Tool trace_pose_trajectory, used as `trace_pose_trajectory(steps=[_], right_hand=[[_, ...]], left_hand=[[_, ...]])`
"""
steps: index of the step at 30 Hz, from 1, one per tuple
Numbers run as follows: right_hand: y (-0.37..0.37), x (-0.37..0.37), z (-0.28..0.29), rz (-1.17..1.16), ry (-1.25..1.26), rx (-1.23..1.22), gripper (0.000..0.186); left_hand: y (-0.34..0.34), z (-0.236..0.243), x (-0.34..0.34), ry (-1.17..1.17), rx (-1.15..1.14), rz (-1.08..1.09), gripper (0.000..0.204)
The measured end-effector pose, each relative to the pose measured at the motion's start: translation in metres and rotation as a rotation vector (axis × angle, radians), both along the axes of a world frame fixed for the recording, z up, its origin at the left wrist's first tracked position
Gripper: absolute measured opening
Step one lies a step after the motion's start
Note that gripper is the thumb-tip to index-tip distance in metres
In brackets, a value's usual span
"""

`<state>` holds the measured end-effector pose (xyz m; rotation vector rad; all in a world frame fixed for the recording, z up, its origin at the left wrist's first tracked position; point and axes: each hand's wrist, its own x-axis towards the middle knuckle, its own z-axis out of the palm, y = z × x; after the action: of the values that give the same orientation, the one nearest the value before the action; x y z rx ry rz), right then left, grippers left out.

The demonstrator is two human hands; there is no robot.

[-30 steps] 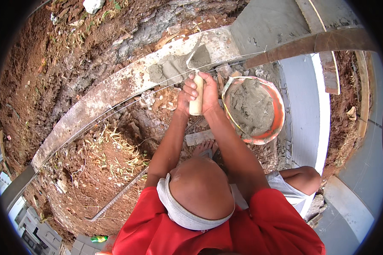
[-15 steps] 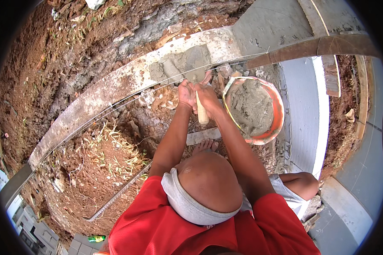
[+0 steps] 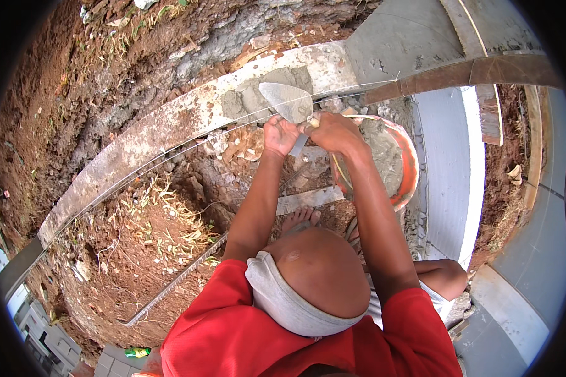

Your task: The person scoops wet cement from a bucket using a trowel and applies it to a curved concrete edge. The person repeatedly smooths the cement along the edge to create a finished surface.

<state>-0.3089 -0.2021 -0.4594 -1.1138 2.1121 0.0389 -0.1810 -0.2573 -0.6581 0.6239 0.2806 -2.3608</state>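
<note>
My right hand (image 3: 337, 133) grips a trowel by its light handle, beside the mortar bucket (image 3: 411, 164). The trowel's pointed grey blade (image 3: 287, 100) hangs over wet mortar (image 3: 245, 102) spread on the pale curved wall top (image 3: 138, 137). Close to the blade's near edge, my left hand (image 3: 280, 134) is palm up, its fingers loosely bent and apart. Between my hands shows a narrow smooth grey strip (image 3: 299, 146); whether a hand touches it, I cannot tell. The orange-rimmed bucket holds grey mortar, partly hidden by my right hand and forearm.
A thin string line (image 3: 352, 85) runs low along the wall. Beyond it rises a rough earth bank (image 3: 107, 69). At right lies a pale grey slab (image 3: 448, 163). A short board (image 3: 309, 200) lies near my foot, with a ribbed bar (image 3: 176, 283) to the left.
My right hand has moved right and turned the trowel, so the blade now shows flat above the mortar and the handle points differently. My left hand stays nearly in place.
</note>
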Motion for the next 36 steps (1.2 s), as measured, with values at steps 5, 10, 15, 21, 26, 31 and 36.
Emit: trace_pose_trajectory(steps=[5, 10, 15, 21, 26, 31, 36], right_hand=[[0.009, -0.035, 0.026, -0.008, 0.125, 0.036, 0.046], [0.037, 0.023, 0.071, 0.111, 0.02, -0.091, 0.047], [0.035, 0.052, 0.037, 0.306, -0.027, 0.038, 0.048], [-0.025, 0.022, 0.029, 0.295, 0.173, 0.158, 0.03], [-0.015, -0.028, 0.047, 0.181, 0.327, 0.161, 0.033], [0.008, -0.034, 0.073, 0.202, 0.356, 0.101, 0.041], [0.113, -0.089, 0.12, -0.277, -0.066, -0.067, 0.036]], left_hand=[[0.001, -0.018, -0.003, 0.338, -0.059, -0.096, 0.047], [-0.012, -0.058, 0.055, 0.452, -0.303, -0.093, 0.054], [0.035, -0.028, 0.073, -0.206, 0.009, -0.129, 0.073], [0.047, -0.018, 0.059, -0.212, 0.004, -0.071, 0.076], [0.019, -0.013, 0.017, -0.173, 0.107, -0.04, 0.074], [0.018, 0.006, 0.001, -0.226, 0.028, -0.093, 0.064], [0.052, 0.008, 0.005, -0.494, -0.29, -0.509, 0.053]])
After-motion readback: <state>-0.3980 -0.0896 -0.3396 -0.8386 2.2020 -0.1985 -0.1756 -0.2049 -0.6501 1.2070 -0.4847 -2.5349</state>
